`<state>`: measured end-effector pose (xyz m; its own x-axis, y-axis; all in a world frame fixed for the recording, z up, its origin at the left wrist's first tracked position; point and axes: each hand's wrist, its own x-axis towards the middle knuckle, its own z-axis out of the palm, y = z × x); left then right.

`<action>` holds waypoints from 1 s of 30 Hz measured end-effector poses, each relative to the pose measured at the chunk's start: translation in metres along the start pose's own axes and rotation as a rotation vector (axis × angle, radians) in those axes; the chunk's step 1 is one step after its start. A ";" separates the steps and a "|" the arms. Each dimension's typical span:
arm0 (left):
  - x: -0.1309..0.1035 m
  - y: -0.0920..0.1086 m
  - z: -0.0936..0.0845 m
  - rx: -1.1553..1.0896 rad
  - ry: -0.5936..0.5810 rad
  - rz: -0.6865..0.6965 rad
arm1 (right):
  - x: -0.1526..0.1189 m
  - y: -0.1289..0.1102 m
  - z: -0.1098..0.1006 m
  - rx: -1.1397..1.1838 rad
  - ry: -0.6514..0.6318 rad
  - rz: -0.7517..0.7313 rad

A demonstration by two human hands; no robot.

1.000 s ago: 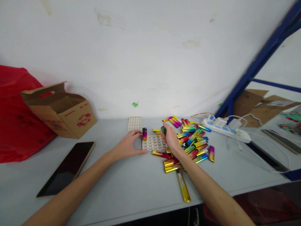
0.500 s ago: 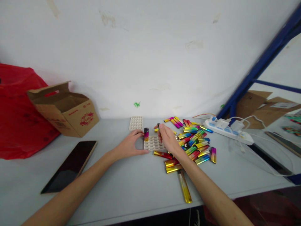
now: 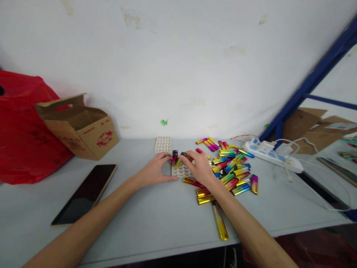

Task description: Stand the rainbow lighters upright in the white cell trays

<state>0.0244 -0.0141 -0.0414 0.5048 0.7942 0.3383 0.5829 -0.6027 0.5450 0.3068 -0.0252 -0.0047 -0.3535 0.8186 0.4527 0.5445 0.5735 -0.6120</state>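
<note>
A pale tray with rows of holes (image 3: 182, 171) lies on the table between my hands. One purple and yellow lighter (image 3: 174, 158) stands upright at its left end. My left hand (image 3: 153, 170) curves around that end, thumb and fingers wide apart, with the fingertips close beside the standing lighter and the thumb at the near corner. Over the tray, my right hand (image 3: 198, 166) pinches a second lighter (image 3: 178, 161), yellowish with a dark top, tilted right next to the first. My fingers partly cover it. Part of the tray is hidden under my right hand.
Right of the tray spreads a pile of shiny coloured lighters (image 3: 230, 175). Behind stands another pale holed tray (image 3: 163, 144). A tablet-like dark device (image 3: 85, 194), an open cardboard box (image 3: 97, 137) and a red bag (image 3: 30, 130) are left; a power strip (image 3: 275, 156) is right.
My right hand has moved left over the tray, bringing its lighter beside the standing one. My left hand keeps its place at the tray's left end.
</note>
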 end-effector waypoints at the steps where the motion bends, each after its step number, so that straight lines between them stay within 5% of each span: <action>1: 0.000 0.000 0.000 -0.005 -0.001 0.004 | 0.000 0.001 0.002 -0.009 -0.027 0.003; 18: 0.000 -0.004 0.002 0.008 0.016 0.013 | 0.005 -0.035 -0.003 -0.496 -0.230 -0.024; 25: 0.000 -0.004 0.000 -0.005 0.011 -0.010 | 0.021 0.026 -0.037 -0.583 -0.044 0.124; 30: -0.001 -0.001 -0.001 -0.009 0.006 -0.006 | 0.051 0.068 -0.061 -0.627 -0.177 0.200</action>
<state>0.0233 -0.0142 -0.0416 0.4975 0.7980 0.3402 0.5800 -0.5976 0.5536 0.3722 0.0535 0.0157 -0.2898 0.9304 0.2246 0.9314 0.3282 -0.1576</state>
